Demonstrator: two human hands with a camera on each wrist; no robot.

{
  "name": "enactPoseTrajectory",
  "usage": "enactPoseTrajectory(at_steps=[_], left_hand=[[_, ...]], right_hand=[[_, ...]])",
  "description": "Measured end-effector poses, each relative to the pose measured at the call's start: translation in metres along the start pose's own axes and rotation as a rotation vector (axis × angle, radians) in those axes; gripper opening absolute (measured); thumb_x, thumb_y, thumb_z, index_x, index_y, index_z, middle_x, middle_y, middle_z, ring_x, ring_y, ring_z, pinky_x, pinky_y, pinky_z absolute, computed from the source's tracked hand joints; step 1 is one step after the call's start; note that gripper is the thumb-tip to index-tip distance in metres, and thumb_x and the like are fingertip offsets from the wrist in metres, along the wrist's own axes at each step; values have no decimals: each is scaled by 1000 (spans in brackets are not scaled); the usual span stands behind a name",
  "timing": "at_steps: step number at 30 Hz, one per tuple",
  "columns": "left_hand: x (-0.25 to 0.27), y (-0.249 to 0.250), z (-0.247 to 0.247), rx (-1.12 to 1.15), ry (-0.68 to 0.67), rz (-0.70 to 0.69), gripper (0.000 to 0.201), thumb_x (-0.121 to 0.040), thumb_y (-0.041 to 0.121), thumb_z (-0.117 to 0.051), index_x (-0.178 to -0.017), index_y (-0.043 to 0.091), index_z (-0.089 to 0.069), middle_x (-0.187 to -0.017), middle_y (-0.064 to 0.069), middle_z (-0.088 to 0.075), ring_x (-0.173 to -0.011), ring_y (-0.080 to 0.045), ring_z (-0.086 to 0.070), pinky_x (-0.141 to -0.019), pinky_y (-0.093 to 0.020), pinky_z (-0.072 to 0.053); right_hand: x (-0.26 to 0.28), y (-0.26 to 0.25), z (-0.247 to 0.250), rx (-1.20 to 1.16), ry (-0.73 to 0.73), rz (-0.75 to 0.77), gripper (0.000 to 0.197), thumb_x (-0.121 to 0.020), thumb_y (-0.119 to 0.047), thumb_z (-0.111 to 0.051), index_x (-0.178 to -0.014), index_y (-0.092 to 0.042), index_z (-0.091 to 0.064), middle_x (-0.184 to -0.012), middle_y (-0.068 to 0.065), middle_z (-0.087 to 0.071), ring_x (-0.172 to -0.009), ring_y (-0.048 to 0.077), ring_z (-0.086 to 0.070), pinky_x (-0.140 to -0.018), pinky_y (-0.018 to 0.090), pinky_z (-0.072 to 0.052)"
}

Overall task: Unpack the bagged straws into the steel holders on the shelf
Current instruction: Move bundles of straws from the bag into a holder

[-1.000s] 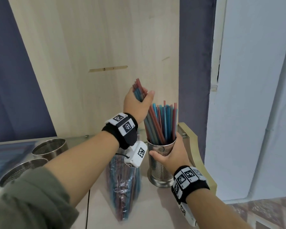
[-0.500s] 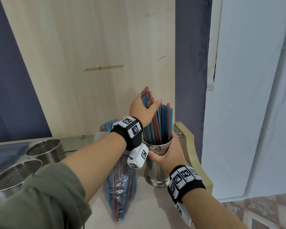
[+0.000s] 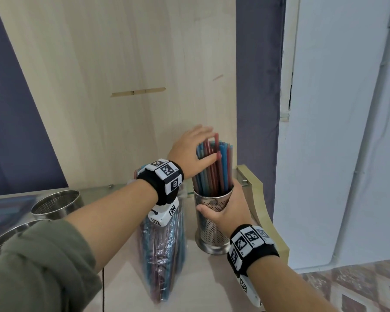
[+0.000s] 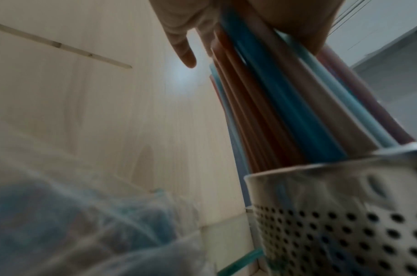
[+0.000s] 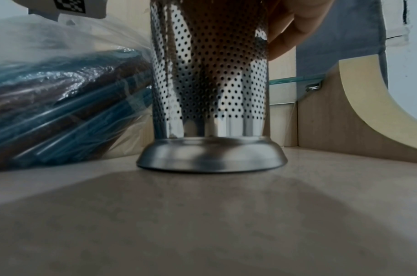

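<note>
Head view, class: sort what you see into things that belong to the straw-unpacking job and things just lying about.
Job: straws, holder, bag, spare holders, left hand, right hand.
Lying about: curtain, glass shelf, cable.

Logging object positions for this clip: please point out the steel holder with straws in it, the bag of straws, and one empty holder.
steel holder [image 3: 212, 233]: head view, on its perforated wall below the right hand.
bag of straws [image 3: 164, 251]: head view, on the clear plastic mid-bag.
empty holder [image 3: 56, 200]: head view, on its near rim.
</note>
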State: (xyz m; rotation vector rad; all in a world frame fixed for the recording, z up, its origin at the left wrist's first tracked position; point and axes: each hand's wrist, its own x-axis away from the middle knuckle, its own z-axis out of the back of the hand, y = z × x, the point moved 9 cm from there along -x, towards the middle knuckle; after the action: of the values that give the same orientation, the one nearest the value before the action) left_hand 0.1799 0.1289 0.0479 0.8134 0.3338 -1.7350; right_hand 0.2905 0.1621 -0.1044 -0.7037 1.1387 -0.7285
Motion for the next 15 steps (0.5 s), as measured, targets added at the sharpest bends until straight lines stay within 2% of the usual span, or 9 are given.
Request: enactPoseTrajectory(at_steps=[2, 4, 7, 10, 12, 15], left_hand=[[4, 0, -5, 12, -45, -18, 53, -88, 46, -57, -135, 21, -57, -139, 2, -57, -141, -20, -37, -114, -49, -31], [10, -3, 0, 29, -31, 3, 56, -91, 49, -49, -140, 22, -51, -144, 2, -52, -142, -16, -34, -116, -47, -29], [26, -12, 31, 162, 122, 59, 64, -94, 55, -40, -149, 23, -36, -153, 1, -40, -142, -10, -30, -117, -44, -27], [58, -38, 61, 138, 244, 200, 77, -89, 67, -35, -149, 19, -34, -152, -1, -39, -139, -12, -35, -114, -35, -27], [86, -61, 65, -35, 192, 332, 88, -85, 75, -37, -150, 17, -29, -153, -6, -35, -140, -20, -33, -114, -39, -26], [130, -97, 53, -287, 4, 485, 108, -77, 85, -36, -153, 10, -16, -157, -13, -25, -143, -29, -25, -117, -46, -23]], right_hand=[[0, 0, 0, -5, 2, -1, 93, -51, -51, -91, -127, -30, -41, -118, -15, -58, -109, -1, -56, -87, 11, -44], [0, 0, 0, 0, -2, 0, 94, -51, -51, -91, -128, -28, -41, -118, -15, -58, -109, 0, -56, -87, 10, -43], [0, -1, 0, 5, -8, 1, 92, -53, -47, -92, -128, -27, -42, -117, -16, -57, -109, 0, -56, -89, 10, -43], [0, -2, 0, 8, -16, 4, 92, -54, -45, -93, -128, -28, -41, -118, -16, -57, -110, 0, -56, -89, 10, -42], [0, -3, 0, 13, -10, 13, 90, -55, -44, -93, -127, -29, -41, -117, -17, -57, -109, 0, -56, -87, 7, -40], [1, -5, 1, 16, -4, 21, 86, -56, -41, -93, -121, -34, -38, -112, -21, -55, -105, -1, -55, -85, 6, -40]])
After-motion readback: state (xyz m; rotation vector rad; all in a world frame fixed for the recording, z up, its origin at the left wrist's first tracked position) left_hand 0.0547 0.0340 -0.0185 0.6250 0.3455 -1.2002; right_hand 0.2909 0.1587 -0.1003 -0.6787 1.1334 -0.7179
